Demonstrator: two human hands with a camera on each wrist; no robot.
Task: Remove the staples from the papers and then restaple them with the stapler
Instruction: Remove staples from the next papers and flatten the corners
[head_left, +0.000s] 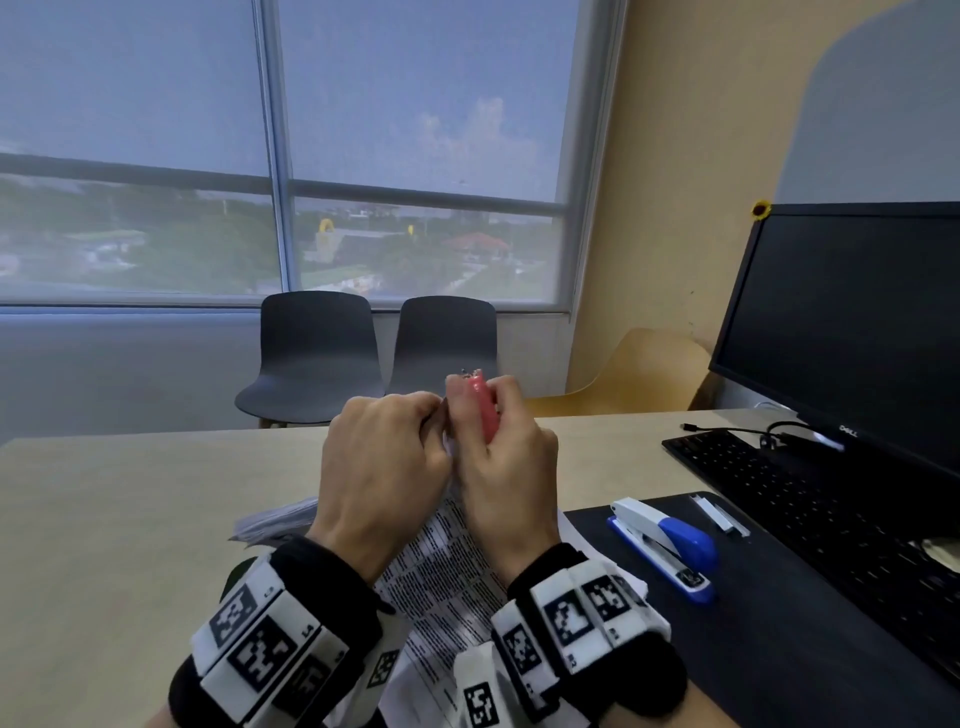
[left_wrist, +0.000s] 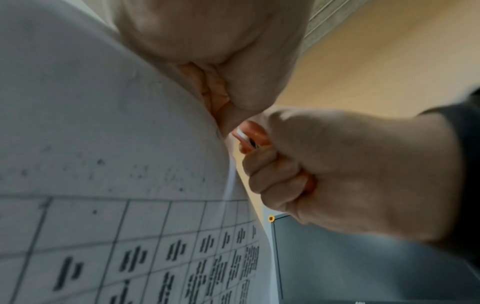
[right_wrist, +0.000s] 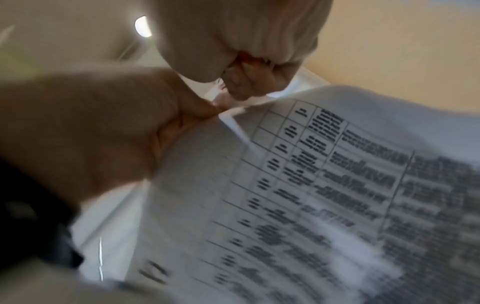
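Wrist bands nearest, black cloth with white coded tiles. Just above them, papers (head_left: 447, 577), thin printed sheets ruled in a table, lifted off the desk (head_left: 130, 519) and curving up between both hands. Left hand (head_left: 382, 467) clenched, thumb and fingers pinching the papers' top corner. Right hand (head_left: 506, 467) wrapped tight around a pink remover (head_left: 480, 405), smooth plastic, metal tip poking out above the knuckles, right beside that pinched corner. Staple itself too small to make out. More sheets (head_left: 275, 519) lying flat to the left of the hands. Off to the right, a dark mat (head_left: 779, 649) carrying a stapler (head_left: 667, 545), glossy white body with a rounded blue cap and blue base, plus a strip of staples (head_left: 719, 514), silvery and straight. Further right, black keyboard (head_left: 810, 493) and a dark monitor (head_left: 857, 322), small sunflower at its corner. Beyond the desk, two dark moulded chairs (head_left: 317, 353), then the big window (head_left: 280, 156).
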